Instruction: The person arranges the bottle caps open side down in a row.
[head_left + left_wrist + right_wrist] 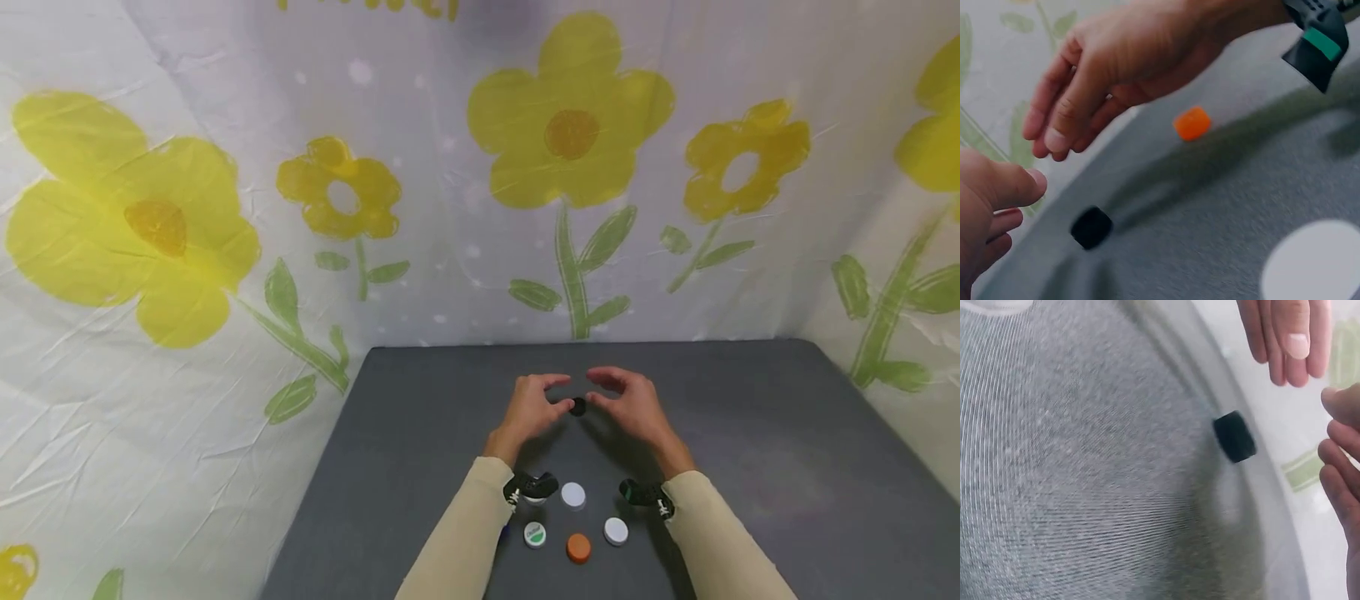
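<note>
A small black bottle cap (578,407) sits on the dark grey table between my two hands. My left hand (529,408) is at its left with thumb and fingers spread in a loose curve, the thumb tip overlapping the cap's edge in the head view. Facing it from the right, my right hand (632,407) makes a similar curve. In the left wrist view the black cap (1091,228) stands apart from the fingers of both hands. The right wrist view also shows the cap (1235,436) with nothing gripping it.
Nearer my body lie a white cap (573,496), another white cap (616,531), an orange cap (578,547) and a white-and-green cap (535,534). My left forearm and wrist strap partly cover more caps. A flower-printed cloth (450,275) hangs behind the table (420,433).
</note>
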`<state>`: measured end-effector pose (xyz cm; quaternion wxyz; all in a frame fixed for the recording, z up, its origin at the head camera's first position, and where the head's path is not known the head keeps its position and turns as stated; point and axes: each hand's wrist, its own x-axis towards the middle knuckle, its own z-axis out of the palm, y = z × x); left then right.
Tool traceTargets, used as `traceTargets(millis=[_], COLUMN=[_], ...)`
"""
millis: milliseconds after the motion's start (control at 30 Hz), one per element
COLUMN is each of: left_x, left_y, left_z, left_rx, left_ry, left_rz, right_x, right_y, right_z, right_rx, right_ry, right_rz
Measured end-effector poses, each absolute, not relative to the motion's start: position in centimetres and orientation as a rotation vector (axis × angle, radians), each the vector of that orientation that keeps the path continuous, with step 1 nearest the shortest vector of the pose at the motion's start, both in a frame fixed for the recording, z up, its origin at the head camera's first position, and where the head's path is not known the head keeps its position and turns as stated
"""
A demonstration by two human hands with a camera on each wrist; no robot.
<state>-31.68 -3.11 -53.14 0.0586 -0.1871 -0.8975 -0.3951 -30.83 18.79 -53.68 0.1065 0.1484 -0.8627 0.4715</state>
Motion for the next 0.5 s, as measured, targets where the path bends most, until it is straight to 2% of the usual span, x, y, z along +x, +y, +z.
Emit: traceTargets(millis=[400, 500], left_x=[-32.8, -33.9], left_y=[-2.6, -2.6], left_z=[-56.2, -58.1], left_rx=[-0.553, -0.582], left_ry=[-2.765, -2.741], left_rz=[-1.238, -1.204], right_x=[-31.8, -31.9], right_y=[18.5, 18.4], right_z=[-56.2, -56.5], right_rx=[0.447, 0.437], right_ry=[-2.642, -2.666], right_rz=[1.396, 1.402])
